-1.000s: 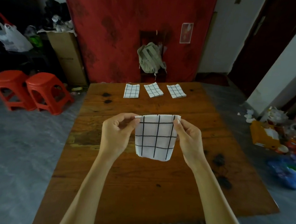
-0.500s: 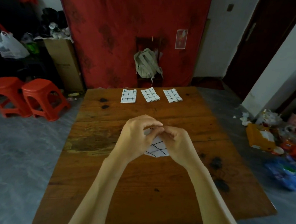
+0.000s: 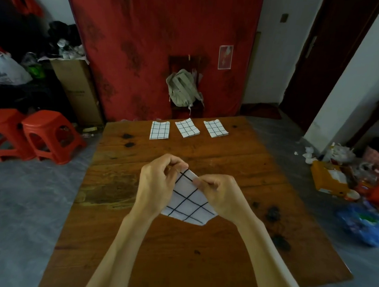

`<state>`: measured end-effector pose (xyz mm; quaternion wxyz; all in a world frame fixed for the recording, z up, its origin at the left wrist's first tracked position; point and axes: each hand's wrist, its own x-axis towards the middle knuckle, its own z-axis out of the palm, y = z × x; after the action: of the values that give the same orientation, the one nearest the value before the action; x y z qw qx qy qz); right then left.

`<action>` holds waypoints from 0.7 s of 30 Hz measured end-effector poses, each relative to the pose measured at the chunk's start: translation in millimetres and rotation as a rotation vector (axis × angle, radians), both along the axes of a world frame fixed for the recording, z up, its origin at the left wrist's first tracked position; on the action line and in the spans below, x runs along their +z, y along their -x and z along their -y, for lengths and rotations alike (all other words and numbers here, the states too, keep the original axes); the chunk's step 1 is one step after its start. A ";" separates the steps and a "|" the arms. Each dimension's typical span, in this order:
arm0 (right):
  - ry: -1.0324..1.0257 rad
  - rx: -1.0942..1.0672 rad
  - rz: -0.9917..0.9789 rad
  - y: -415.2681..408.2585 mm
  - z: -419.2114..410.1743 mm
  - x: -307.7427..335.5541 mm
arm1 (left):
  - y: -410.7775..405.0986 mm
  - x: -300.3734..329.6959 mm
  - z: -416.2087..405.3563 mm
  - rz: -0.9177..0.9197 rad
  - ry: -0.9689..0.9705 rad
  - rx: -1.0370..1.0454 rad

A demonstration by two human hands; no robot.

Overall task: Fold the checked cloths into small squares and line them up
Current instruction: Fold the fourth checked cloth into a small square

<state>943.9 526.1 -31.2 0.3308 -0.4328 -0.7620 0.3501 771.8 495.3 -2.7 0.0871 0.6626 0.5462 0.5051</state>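
Since 0.5 s ago, your hands part; the checked cloth [image 3: 190,202] shows. Left hand [image 3: 156,183] and right hand [image 3: 222,196] pinch its 12 o'clock corner; it trails toward 6 above the table [image 3: 239,160]. 3 folded cloths [image 3: 189,128] at 12.

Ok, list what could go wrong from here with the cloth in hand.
1. Both the left hand and the right hand pinch the cloth only near its top corner, and the rest hangs loose, so the fold may slip or end up crooked.
2. The three folded cloths at the far edge of the table lie at slightly different angles; placing this one carelessly could make the row more uneven.
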 end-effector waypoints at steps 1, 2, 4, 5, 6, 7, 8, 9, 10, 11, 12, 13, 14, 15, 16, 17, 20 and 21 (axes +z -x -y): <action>0.018 -0.007 0.005 -2.0 0.4 -0.7 | 1.8 0.6 -1.1 -0.008 -0.003 0.013; 0.032 -0.014 0.009 -3.7 0.8 -1.7 | 3.4 0.7 -2.6 -0.017 -0.010 0.026; 0.041 -0.020 0.022 -8.2 -0.3 -7.6 | 6.8 0.2 -4.6 -0.028 -0.024 0.051; 0.052 -0.020 0.026 -11.3 -1.4 -11.6 | 8.6 -0.2 -5.4 -0.027 -0.025 0.064; 0.075 -0.017 0.026 -15.0 -2.7 -16.3 | 10.6 -0.8 -6.3 -0.024 -0.025 0.077; 0.098 -0.011 0.030 -19.0 -3.3 -20.9 | 12.4 -1.5 -6.8 -0.019 -0.026 0.093; 0.114 -0.007 0.037 -22.9 -3.9 -25.7 | 14.2 -2.2 -7.2 -0.016 -0.030 0.112; 0.123 -0.008 0.050 -27.2 -4.0 -30.2 | 15.7 -3.0 -7.4 -0.016 -0.035 0.134; 0.132 -0.009 0.064 -32.0 -4.9 -35.2 | 17.1 -3.6 -8.0 -0.024 -0.043 0.157; 0.143 -0.011 0.094 -37.3 -6.2 -40.9 | 18.5 -3.6 -8.7 -0.040 -0.050 0.177; 0.163 -0.010 0.148 -42.9 -7.9 -47.0 | 19.6 -2.6 -9.2 -0.061 -0.057 0.195; 0.190 -0.011 0.233 -49.1 -10.6 -54.3 | 20.5 -0.7 -10.2 -0.084 -0.062 0.210; 0.224 -0.014 0.317 -55.1 -13.6 -62.0 | 21.1 1.9 -11.8 -0.111 -0.072 0.220; 0.251 -0.024 0.374 -60.1 -15.6 -68.1 | 21.2 4.9 -13.6 -0.143 -0.083 0.219; 0.255 -0.040 0.383 -64.0 -17.3 -71.9 | 20.1 7.5 -15.3 -0.180 -0.090 0.211; 0.232 -0.058 0.351 -66.6 -19.3 -73.1 | 17.6 9.4 -16.6 -0.216 -0.091 0.197; 0.135 -0.055 0.171 -56.9 -23.0 -59.6 | 2.8 5.3 -18.2 -0.299 -0.077 0.148; 0.116 -0.027 0.117 -48.6 -23.8 -51.1 | -3.9 1.0 -17.8 -0.308 -0.064 0.133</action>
<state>992.5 549.9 -82.3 0.2649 -0.4811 -0.7526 0.3632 775.7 513.1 -1.7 -0.0522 0.6969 0.5793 0.4195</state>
